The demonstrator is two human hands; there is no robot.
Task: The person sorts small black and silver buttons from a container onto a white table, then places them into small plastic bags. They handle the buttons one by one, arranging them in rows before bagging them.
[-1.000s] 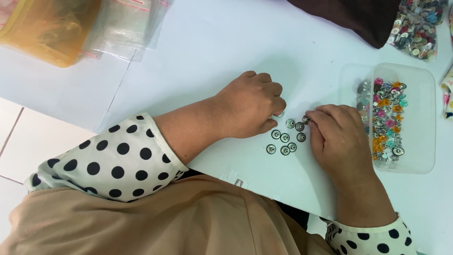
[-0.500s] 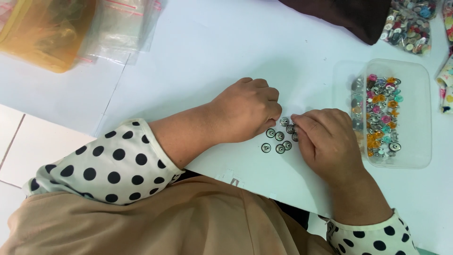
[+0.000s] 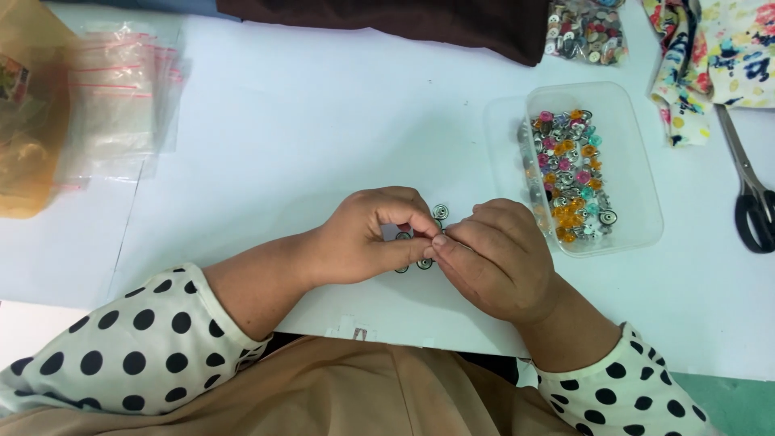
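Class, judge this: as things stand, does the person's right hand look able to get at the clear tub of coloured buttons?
Probably yes: the right hand lies just beside the clear tub, which is open-topped, with only bare white table between them.

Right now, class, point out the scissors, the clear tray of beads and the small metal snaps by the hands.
scissors [image 3: 757, 216], head view, on the black handle.
tray [image 3: 638, 173], head view, on its bare clear floor right of the beads.
snaps [image 3: 440, 211], head view, on the round snap above the fingertips.

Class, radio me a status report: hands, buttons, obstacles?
Left hand and right hand pinch together over small round metal buttons. Clear plastic tray of coloured buttons beside right hand. Nothing between.
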